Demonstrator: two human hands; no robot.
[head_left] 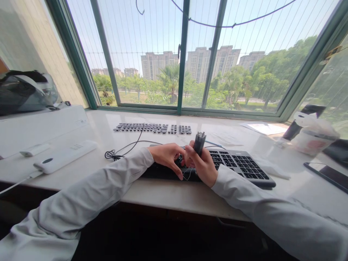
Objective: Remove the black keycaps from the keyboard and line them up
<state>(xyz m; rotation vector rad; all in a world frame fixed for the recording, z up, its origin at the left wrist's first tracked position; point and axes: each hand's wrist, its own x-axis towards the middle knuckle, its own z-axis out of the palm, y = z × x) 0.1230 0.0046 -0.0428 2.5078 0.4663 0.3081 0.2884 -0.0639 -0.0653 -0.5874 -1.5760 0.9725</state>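
Observation:
A dark keyboard point(246, 166) lies near the counter's front edge beneath my hands, its key positions showing as outlined squares on the right. My right hand point(203, 163) is closed around the dark handle of a wire keycap puller point(199, 143). The handle points up, and its thin wire loops show below my fingers, over the keyboard's front. My left hand point(171, 156) is beside it at the wires, thumb and forefinger apart, the forefinger close to the right hand's fingers. Rows of loose black keycaps point(153, 128) lie laid out behind the keyboard.
A black cable point(112, 155) is coiled left of the keyboard. Farther left lie a white power strip point(65, 157) and a white box point(43, 127). On the right are a phone point(330, 175), a plastic-wrapped tub point(314, 139) and papers point(268, 128). A window point(179, 65) stands behind.

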